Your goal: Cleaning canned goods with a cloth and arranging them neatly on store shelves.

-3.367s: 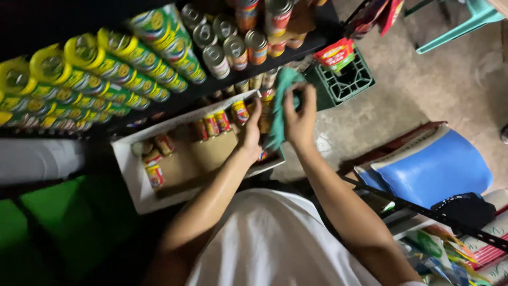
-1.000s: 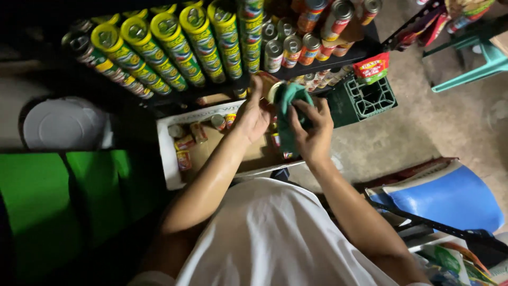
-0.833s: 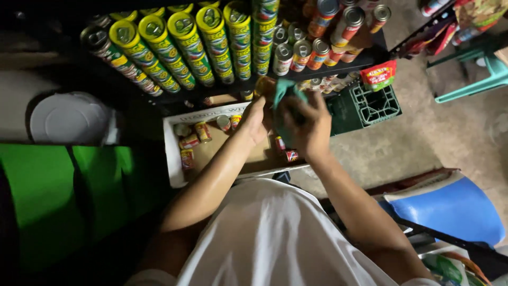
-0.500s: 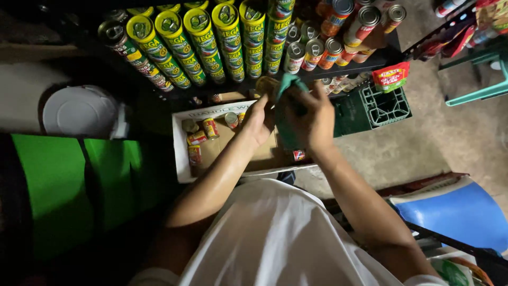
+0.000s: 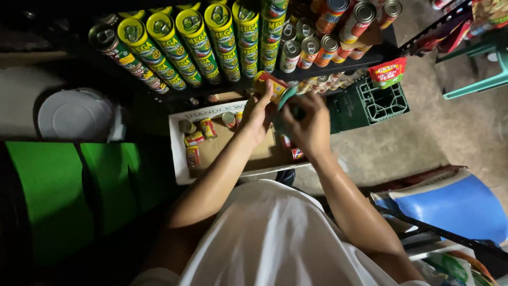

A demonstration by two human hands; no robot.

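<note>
Left hand (image 5: 257,114) is closing around a red-and-yellow can (image 5: 270,85), while the right hand (image 5: 309,124) is pinching a teal cloth (image 5: 286,100) against it. Both are hovering above the white cardboard tray (image 5: 180,159) of small red-labelled cans (image 5: 206,128), with green-and-yellow cans (image 5: 190,39) lining the shelf just beyond it.

Concrete floor (image 5: 450,132) (dimly lit), blue chair (image 5: 455,212).

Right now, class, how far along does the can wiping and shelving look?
Done: rows of cans already fill the shelf. In hand: the left hand holds a can while the right hand presses a green cloth against it. Left: several cans lie in the cardboard box below, so the job looks partly done.
</note>
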